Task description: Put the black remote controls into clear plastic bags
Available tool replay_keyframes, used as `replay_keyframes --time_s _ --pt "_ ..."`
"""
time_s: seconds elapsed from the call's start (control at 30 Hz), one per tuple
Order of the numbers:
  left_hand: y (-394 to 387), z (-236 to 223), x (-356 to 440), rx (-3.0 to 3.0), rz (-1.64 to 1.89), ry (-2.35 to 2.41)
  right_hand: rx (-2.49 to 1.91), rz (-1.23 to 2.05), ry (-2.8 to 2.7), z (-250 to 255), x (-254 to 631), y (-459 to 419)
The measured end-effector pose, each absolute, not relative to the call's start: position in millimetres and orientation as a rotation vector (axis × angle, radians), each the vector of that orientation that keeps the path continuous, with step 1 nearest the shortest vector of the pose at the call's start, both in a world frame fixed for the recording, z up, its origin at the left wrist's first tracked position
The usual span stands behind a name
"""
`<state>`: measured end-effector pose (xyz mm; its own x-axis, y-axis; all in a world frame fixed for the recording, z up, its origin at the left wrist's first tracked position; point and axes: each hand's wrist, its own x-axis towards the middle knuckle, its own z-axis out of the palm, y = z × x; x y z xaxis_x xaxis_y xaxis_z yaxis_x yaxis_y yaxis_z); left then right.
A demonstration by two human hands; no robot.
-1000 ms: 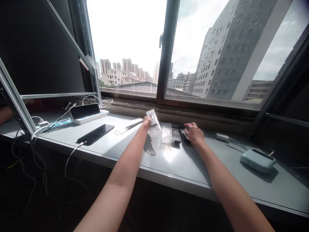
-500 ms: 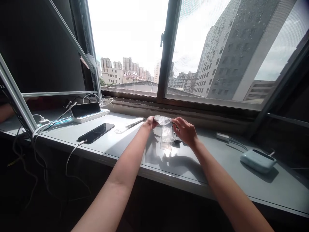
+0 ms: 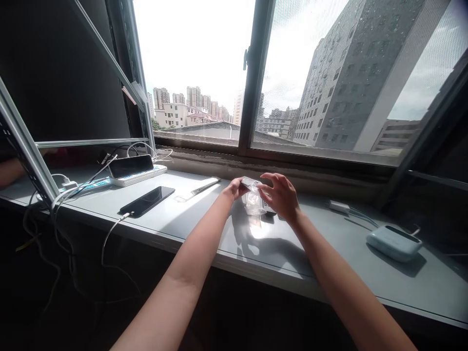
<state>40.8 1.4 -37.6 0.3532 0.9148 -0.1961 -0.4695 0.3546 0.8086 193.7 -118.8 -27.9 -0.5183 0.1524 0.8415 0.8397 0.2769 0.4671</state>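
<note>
A clear, crinkled plastic bag (image 3: 253, 201) hangs above the desk in bright sunlight. My left hand (image 3: 236, 187) pinches its upper left edge. On the other side, my right hand (image 3: 280, 194) has its fingers spread apart, with the lower fingertips at the bag's right edge; whether they touch it I cannot tell. Behind the bag and my right hand lies a dark object with small keys (image 3: 268, 207), mostly hidden. To the left, a slim item in a clear sleeve (image 3: 201, 187) lies on the desk.
A black phone (image 3: 148, 201) on a white cable lies left; another phone (image 3: 131, 166) leans on a white power strip (image 3: 141, 175). At right are a light blue device (image 3: 395, 243) and a white plug (image 3: 339, 207). A metal frame (image 3: 31, 146) stands left, and a person's arm (image 3: 10, 171) shows beyond it.
My left hand has moved right, bringing the bag's top edge closer to my right hand. The right fingers have lifted and spread, and the bag's top is no longer stretched between both hands.
</note>
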Motion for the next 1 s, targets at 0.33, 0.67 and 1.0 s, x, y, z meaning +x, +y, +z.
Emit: replay_keyframes --time_s 0.33,0.67,1.0 --pt "21 -46 35 0.617 1.098 0.677 -1.041 -1.221 -1.859 -28 200 -118" --pt "10 -39 38 0.693 1.098 0.692 -1.151 -1.055 -1.818 -33 195 -111" --pt "-1 -34 37 0.89 0.857 0.694 -1.168 -0.979 -1.756 -36 203 -107"
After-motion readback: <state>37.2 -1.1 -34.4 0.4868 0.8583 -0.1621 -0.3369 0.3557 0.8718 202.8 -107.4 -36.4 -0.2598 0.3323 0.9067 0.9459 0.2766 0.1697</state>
